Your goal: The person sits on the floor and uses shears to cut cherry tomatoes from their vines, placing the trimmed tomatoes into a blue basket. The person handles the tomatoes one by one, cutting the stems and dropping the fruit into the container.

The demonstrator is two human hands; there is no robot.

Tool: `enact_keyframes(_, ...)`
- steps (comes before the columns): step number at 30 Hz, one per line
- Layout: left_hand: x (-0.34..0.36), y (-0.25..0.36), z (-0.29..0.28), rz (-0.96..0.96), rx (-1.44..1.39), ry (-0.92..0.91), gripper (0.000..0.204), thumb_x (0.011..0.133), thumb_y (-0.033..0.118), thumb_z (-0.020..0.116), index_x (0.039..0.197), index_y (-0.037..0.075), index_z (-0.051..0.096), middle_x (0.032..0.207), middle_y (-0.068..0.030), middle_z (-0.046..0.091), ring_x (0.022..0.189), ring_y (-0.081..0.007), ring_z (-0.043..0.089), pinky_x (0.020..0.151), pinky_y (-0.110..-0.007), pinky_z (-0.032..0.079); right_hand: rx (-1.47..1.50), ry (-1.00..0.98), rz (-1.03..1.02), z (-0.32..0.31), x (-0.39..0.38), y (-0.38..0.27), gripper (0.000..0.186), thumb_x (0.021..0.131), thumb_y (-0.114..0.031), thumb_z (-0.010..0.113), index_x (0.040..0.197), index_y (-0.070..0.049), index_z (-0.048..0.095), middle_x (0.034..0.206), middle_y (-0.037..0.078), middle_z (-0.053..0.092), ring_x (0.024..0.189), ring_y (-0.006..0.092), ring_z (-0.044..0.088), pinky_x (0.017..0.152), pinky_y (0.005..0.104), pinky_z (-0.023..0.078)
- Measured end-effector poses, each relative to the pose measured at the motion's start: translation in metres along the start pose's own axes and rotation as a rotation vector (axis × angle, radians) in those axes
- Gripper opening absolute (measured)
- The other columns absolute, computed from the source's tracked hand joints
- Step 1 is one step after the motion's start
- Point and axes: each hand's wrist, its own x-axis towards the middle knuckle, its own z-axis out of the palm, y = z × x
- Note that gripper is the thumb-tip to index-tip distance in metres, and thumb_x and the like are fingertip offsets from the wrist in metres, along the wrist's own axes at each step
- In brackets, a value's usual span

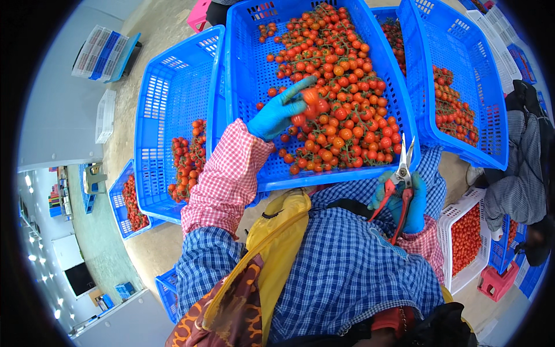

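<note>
My left hand (276, 113), in a blue glove, reaches over the middle blue crate (248, 46) with its fingers around a slightly blurred cluster of red cherry tomatoes (311, 101). Many more vine tomatoes (347, 130) lie beneath and beside it in that crate. My right hand (413, 202), also gloved in blue, holds red-handled pruning shears (403, 173) at the crate's near right corner, their silver blades pointing up and slightly apart.
Blue crates with tomatoes stand left (147, 115) and right (480, 150). A white crate of loose tomatoes (454, 260) sits lower right, near a pink stool (497, 283). Another person (523, 162) is at the far right. Stacked crates (98, 52) stand upper left.
</note>
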Motion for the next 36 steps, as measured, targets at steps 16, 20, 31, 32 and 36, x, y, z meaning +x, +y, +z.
enact_keyframes(16,-0.031,0.001,0.051,0.468,1.107,0.330,0.079,0.065,0.003,0.072,0.136,0.014,0.038,0.114,-0.0114,0.053,0.104,-0.0240,0.055,0.090,-0.034,0.046,-0.535,-0.194,0.310,0.071,0.042,-0.011,0.048,0.092,-0.045,0.036,0.089,-0.003,0.059,0.063,0.006,0.056,0.049,0.0146,0.053,0.047,0.0268,0.044)
enact_keyframes(20,-0.031,-0.012,0.034,0.250,0.391,0.393,0.067,0.074,0.010,0.067,0.135,0.013,0.039,0.115,-0.0100,0.053,0.103,-0.0233,0.056,0.087,-0.033,0.047,-0.517,-0.207,0.289,0.076,0.044,-0.010,0.051,0.093,-0.046,0.034,0.090,-0.002,0.059,0.063,0.006,0.056,0.051,0.0148,0.054,0.048,0.0265,0.045)
enact_keyframes(31,-0.069,0.027,-0.087,0.377,-0.541,0.337,0.042,0.087,0.024,0.053,0.122,0.003,0.045,0.124,-0.0211,0.047,0.107,-0.0373,0.051,0.080,-0.041,0.053,-0.206,-0.055,0.160,0.014,0.009,-0.004,0.067,0.088,-0.060,0.033,0.094,0.003,0.056,0.065,0.009,0.054,0.056,0.0217,0.055,0.054,0.0366,0.050)
enact_keyframes(32,-0.098,0.035,-0.100,0.449,-0.420,0.536,0.043,0.087,0.025,0.054,0.123,0.003,0.045,0.123,-0.0203,0.048,0.108,-0.0370,0.052,0.082,-0.040,0.052,-0.155,0.017,0.151,0.009,0.006,-0.002,0.066,0.088,-0.059,0.034,0.094,0.003,0.056,0.065,0.009,0.053,0.056,0.0214,0.054,0.053,0.0365,0.049)
enact_keyframes(36,-0.235,0.032,-0.145,0.633,-0.066,1.039,0.044,0.087,0.028,0.057,0.123,0.004,0.046,0.118,-0.0141,0.054,0.105,-0.0319,0.055,0.087,-0.040,0.049,-0.176,-0.027,0.056,-0.007,0.004,0.001,0.063,0.089,-0.057,0.033,0.094,0.001,0.056,0.065,0.007,0.054,0.054,0.0200,0.052,0.050,0.0333,0.045)
